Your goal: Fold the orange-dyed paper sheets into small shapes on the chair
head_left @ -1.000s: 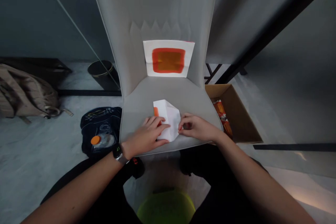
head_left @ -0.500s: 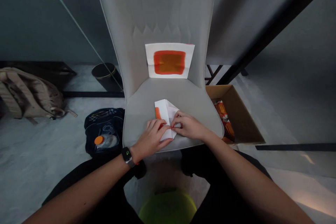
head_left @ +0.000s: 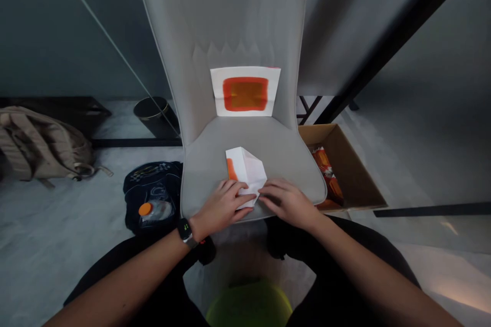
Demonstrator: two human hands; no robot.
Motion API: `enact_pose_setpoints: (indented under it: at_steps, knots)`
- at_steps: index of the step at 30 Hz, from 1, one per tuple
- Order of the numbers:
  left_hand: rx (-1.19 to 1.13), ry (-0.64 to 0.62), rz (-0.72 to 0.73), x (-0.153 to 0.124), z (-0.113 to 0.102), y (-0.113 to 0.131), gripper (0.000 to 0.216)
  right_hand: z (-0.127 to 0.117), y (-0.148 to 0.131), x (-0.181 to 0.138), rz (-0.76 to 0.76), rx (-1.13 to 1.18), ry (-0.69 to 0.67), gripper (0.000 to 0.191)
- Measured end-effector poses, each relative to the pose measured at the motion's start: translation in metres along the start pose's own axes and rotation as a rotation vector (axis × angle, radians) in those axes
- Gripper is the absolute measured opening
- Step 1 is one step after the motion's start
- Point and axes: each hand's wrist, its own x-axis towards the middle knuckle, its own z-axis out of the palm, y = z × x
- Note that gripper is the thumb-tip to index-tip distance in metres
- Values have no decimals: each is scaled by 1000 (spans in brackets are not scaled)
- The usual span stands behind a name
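Observation:
A folded sheet of white paper (head_left: 251,167) with an orange patch along its left side lies near the front of a grey chair seat (head_left: 209,148). My left hand (head_left: 226,202), wearing a watch (head_left: 184,228) at the wrist, holds the lower part of the paper down. Its fingers reach across the paper, the thumb at the bottom edge. My right hand (head_left: 287,199) has its thumb and fingertips close together at the paper's lower right edge. A flap on the right side lies spread out. Part of the lower paper is hidden under my fingers.
A white sheet with an orange rectangle (head_left: 245,93) leans against the backrest. Right of the chair stands a cardboard box (head_left: 351,179) with orange items inside. On the left are a dark bag (head_left: 134,176), an orange-capped bottle (head_left: 161,210), a black bin (head_left: 153,117) and a beige backpack (head_left: 46,143).
My right hand has moved right and slightly down, from the paper's middle to its lower right edge. The right flap now shows wider. My left hand stays on the paper, its fingers slightly shifted.

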Motion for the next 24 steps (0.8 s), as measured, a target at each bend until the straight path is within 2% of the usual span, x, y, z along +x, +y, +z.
enact_pose_setpoints:
  at_steps: [4,11,18,24]
  knots:
    - [-89,37,8,-6,0,-3,45,9,-2,-15,-127,-149,9,33]
    - [-135,182,48,-16,11,-10,27,21,8,-15,-188,-162,-10,44]
    - [-41,192,30,-15,21,-5,23,30,22,-21,-271,-188,25,49]
    - [-29,151,22,-19,21,-5,33,34,25,-22,-284,-206,65,50]
